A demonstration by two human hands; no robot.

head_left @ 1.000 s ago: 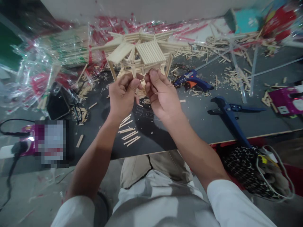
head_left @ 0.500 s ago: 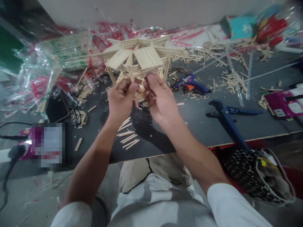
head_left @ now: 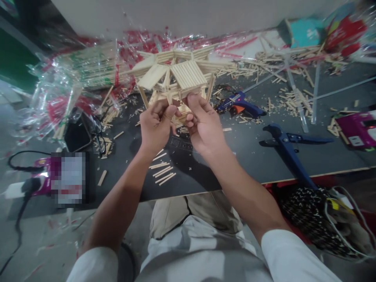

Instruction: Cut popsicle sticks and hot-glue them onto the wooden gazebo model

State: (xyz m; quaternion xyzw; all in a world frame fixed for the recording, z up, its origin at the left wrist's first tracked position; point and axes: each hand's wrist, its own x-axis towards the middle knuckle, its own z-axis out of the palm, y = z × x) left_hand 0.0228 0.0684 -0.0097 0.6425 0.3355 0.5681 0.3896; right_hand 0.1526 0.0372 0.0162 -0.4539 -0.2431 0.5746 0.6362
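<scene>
A small pavilion-like model (head_left: 188, 74) built of pale wooden sticks, with slatted roof panels, stands at the middle of the table. My left hand (head_left: 157, 125) is closed in a pinch at its front, by a front post. Across from it, my right hand (head_left: 205, 125) pinches thumb against forefinger just under the lower edge of the front roof panel. Whatever sits between the fingertips of either hand is too small or hidden to name. Several short cut sticks (head_left: 163, 172) lie on the dark tabletop below my hands.
Right of the model rests a blue glue gun (head_left: 242, 105), with a blue cutter (head_left: 286, 147) nearer the edge. Clear glue sticks (head_left: 315, 92) and stick offcuts (head_left: 293, 103) lie beyond. Leftward are plastic-wrapped stick bundles (head_left: 94, 66), a black phone-like object (head_left: 78, 131) and glasses (head_left: 101, 143).
The whole view has shifted slightly, so things appear a little further right. Between my hands the gap has widened a little, showing more of the model's base. Both hands stay pinched.
</scene>
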